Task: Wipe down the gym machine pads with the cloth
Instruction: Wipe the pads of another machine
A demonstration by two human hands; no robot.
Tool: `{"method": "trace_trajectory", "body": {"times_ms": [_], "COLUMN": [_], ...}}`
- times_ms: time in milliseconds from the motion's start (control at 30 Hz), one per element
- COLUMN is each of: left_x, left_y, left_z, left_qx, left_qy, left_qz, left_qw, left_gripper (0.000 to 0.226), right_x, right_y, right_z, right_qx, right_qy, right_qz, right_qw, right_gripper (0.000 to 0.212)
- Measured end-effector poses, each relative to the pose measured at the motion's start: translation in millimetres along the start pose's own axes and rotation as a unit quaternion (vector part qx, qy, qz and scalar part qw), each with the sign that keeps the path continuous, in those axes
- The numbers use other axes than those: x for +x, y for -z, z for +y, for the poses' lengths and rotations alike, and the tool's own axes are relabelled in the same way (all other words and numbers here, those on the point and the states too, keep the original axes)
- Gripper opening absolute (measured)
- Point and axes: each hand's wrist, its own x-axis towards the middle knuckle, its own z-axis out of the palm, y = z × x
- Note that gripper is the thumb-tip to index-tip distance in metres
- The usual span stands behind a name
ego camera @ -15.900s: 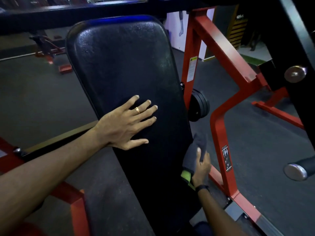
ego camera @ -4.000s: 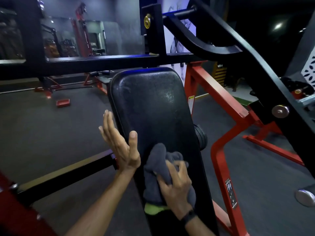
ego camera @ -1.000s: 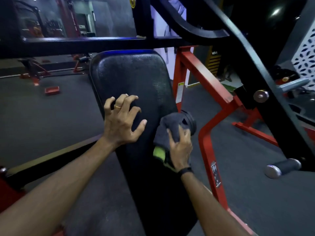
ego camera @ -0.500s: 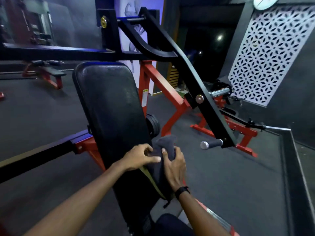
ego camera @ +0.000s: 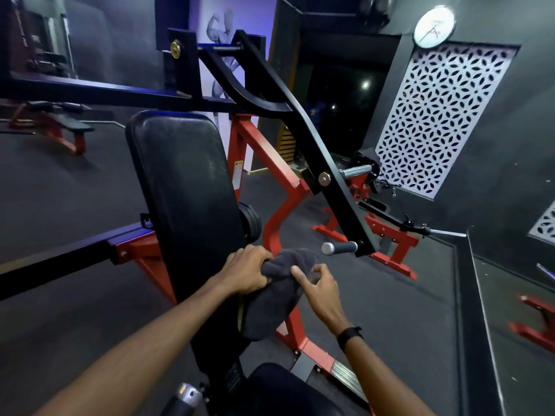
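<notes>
- the left hand (ego camera: pixel 244 273) grips the dark cloth (ego camera: pixel 279 291) at its upper left edge, fingers curled into the folds.
- the right hand (ego camera: pixel 319 288) is half spread at the cloth's right side, one fingertip touching it and nothing clamped; if the left grip slackens, i judge the cloth could slide to the floor (ego camera: pixel 390 310).
- the cloth hangs bunched just off the lower right edge of the back pad (ego camera: pixel 186 187), not flat on it, so a wipe from here may skim only the rim.
- the handle (ego camera: pixel 339 248) juts near the right hand on the far side; a quick sweep could knock knuckles on it.
</notes>
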Motion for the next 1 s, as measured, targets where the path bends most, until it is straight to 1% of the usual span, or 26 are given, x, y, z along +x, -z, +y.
{"method": "trace_trajectory", "body": {"times_ms": [67, 133, 200, 233, 267, 300, 367, 400, 433, 467, 533, 600, 733, 800, 867, 933, 1000], "left_x": [0.1, 1.3, 4.1, 5.1, 6.7, 8.4, 12.7, 15.3, 17.5, 19.8, 20.6, 19.3, 21.6, 23.3, 21.6, 18.3, 11.7], "left_y": [7.1, 13.5, 16.3, 17.4, 16.6, 16.4, 14.9, 14.0, 11.5, 8.7, -3.4, -17.8, -44.2, -58.5, -72.9, -94.3, -113.0], "left_z": [13.2, 27.4, 42.3, 47.9, 56.2, 61.9, 71.4, 73.6, 75.8, 75.2, 74.2, 76.0, 95.1, 103.4, 107.7, 115.2, 122.3], "left_qx": [0.029, 0.062, 0.079, 0.081, 0.080, 0.075, 0.068, 0.073, 0.085, 0.098, 0.108, 0.099, 0.085, 0.086, 0.079, 0.060, 0.030], "left_qy": [-0.037, -0.072, -0.104, -0.115, -0.124, -0.129, -0.127, -0.119, -0.108, -0.092, -0.057, -0.033, 0.013, 0.044, 0.077, 0.120, 0.157], "left_qz": [0.007, 0.000, -0.008, -0.011, -0.013, -0.012, -0.009, -0.010, -0.016, -0.029, -0.065, -0.091, -0.088, -0.085, -0.087, -0.093, -0.086], "left_qw": [0.999, 0.995, 0.991, 0.990, 0.989, 0.989, 0.990, 0.990, 0.990, 0.991, 0.990, 0.990, 0.992, 0.992, 0.990, 0.987, 0.983], "left_gripper": [0.015, 0.020, 0.026, 0.026, 0.026, 0.026, 0.028, 0.029, 0.030, 0.029, 0.026, 0.022, 0.024, 0.026, 0.028, 0.030, 0.028], "right_x": [-3.2, -7.5, -9.9, -8.9, -8.0, -7.1, -2.6, 0.3, 3.9, 7.1, 14.0, 20.6, 39.2, 49.7, 60.3, 71.2, 80.5], "right_y": [14.3, 30.8, 49.0, 53.8, 60.0, 64.0, 75.6, 83.3, 93.1, 102.5, 119.9, 131.0, 150.6, 159.5, 165.7, 172.4, 173.9], "right_z": [10.0, 17.7, 20.9, 21.3, 23.9, 23.9, 25.4, 25.6, 28.8, 29.9, 32.0, 31.5, 50.6, 66.0, 79.8, 97.0, 114.6], "right_qx": [-0.037, -0.059, -0.131, -0.186, -0.238, -0.282, -0.351, -0.365, -0.369, -0.380, -0.426, -0.457, -0.453, -0.443, -0.430, -0.415, -0.405], "right_qy": [-0.024, -0.017, 0.037, 0.070, 0.090, 0.100, 0.093, 0.085, 0.072, 0.065, 0.059, 0.053, 0.045, 0.046, 0.061, 0.087, 0.101], "right_qz": [-0.013, -0.049, -0.103, -0.134, -0.159, -0.173, -0.170, -0.163, -0.163, -0.170, -0.208, -0.243, -0.274, -0.316, -0.349, -0.368, -0.375], "right_qw": [0.999, 0.997, 0.985, 0.971, 0.954, 0.938, 0.916, 0.913, 0.912, 0.907, 0.878, 0.854, 0.847, 0.838, 0.830, 0.827, 0.828], "right_gripper": [0.094, 0.121, 0.138, 0.141, 0.138, 0.127, 0.085, 0.064, 0.049, 0.041, 0.035, 0.034, 0.050, 0.045, 0.032, 0.031, 0.034]}}
